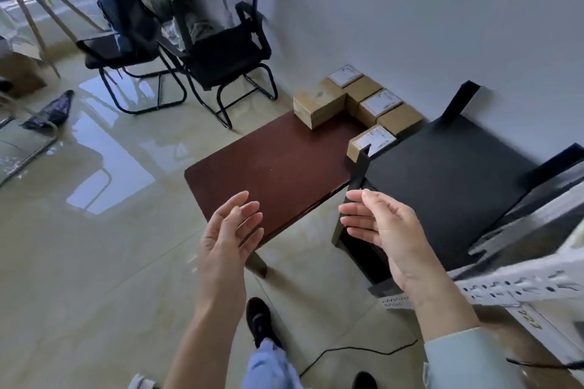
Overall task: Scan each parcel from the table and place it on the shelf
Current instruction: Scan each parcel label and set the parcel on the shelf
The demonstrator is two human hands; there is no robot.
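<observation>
Several brown cardboard parcels (319, 107) stand in a cluster at the far right corner of a dark red-brown table (271, 164), some with white labels on top. One labelled parcel (373, 140) sits right beside the black metal shelf (442, 174), whose top level is bare. My left hand (230, 230) floats open over the table's near edge, palm turned right. My right hand (382, 227) is open too, fingers spread, in front of the shelf's near left post. Neither hand holds anything. No scanner is in view.
Two black mesh chairs (202, 50) stand on the glossy tile floor beyond the table. A white wall runs behind the table and shelf. A white perforated rack beam (518, 287) crosses at right. A black cable (347, 354) lies on the floor near my feet.
</observation>
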